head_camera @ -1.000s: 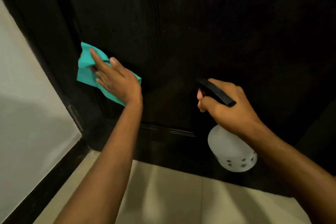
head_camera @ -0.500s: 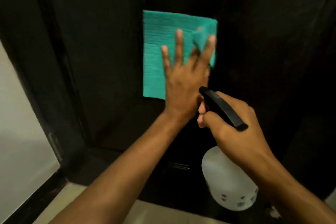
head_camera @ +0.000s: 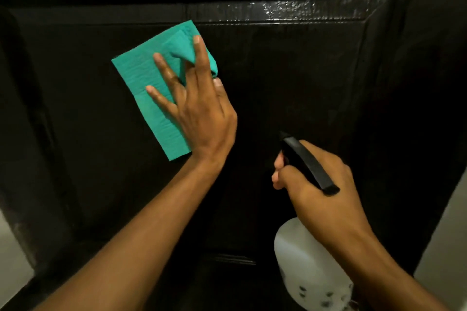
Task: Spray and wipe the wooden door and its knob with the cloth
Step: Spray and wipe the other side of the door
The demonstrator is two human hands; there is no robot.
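Wiping is the step in hand, judged from the head view. The teal cloth (head_camera: 141, 88) is pressed flat against the dark wooden door (head_camera: 290, 78) by the left hand (head_camera: 199, 106), fingers spread, one fold bunched between them. The spray bottle (head_camera: 310, 267) is gripped by the right hand (head_camera: 321, 192), fingers curled round its black trigger head, nozzle held close to the panel. A wet sheen is noted on the upper rail (head_camera: 303, 11). The knob is not in view. Next, the cloth likely needs carrying up over that wet rail.
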